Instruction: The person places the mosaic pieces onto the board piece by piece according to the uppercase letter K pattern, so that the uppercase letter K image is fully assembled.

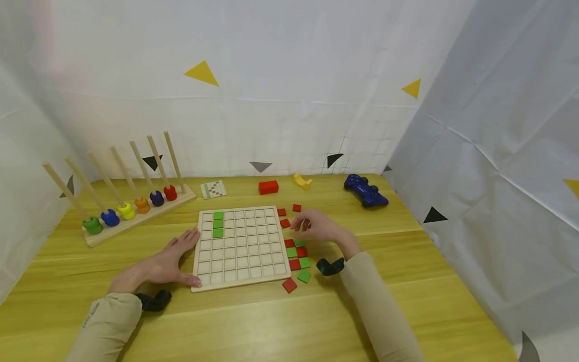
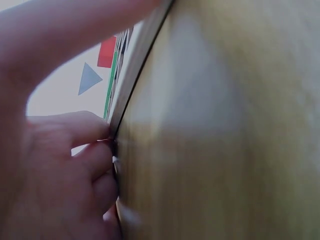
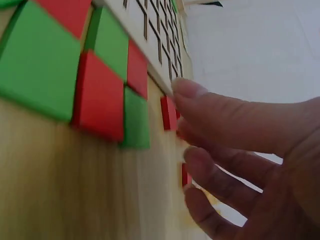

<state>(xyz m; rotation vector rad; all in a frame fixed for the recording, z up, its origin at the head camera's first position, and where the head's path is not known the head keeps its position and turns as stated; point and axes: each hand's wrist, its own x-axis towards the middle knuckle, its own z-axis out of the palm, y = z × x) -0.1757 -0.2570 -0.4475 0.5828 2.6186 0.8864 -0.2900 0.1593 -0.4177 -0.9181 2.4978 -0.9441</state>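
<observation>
Right now my left hand (image 1: 167,261) lies flat on the table with fingers extended, pressed against the 9 o'clock edge of the wooden grid board (image 1: 239,246); the left wrist view shows fingertips (image 2: 97,142) butted against the board's side, gripping nothing. My right hand (image 1: 316,227) hovers at the board's 3 o'clock side, fingers loosely curled over the loose red tile (image 1: 285,223) just off the board's edge; in the right wrist view the fingertips (image 3: 187,90) are near a red tile (image 3: 169,113), but I can't tell whether they touch it, so I call the hand relaxed and not gripping. More red and green tiles (image 1: 296,254) cluster at the board's 4 o'clock. Three green tiles (image 1: 218,224) already sit in the grid near its 11 o'clock corner. Judgement: tiles look thin, rigid, light and smooth, so likely slippery on the wood table (image 1: 407,301). Best take is a thumb-and-forefinger pinch on opposite edges. Board looks stiff; my left hand braces it against sliding.
</observation>
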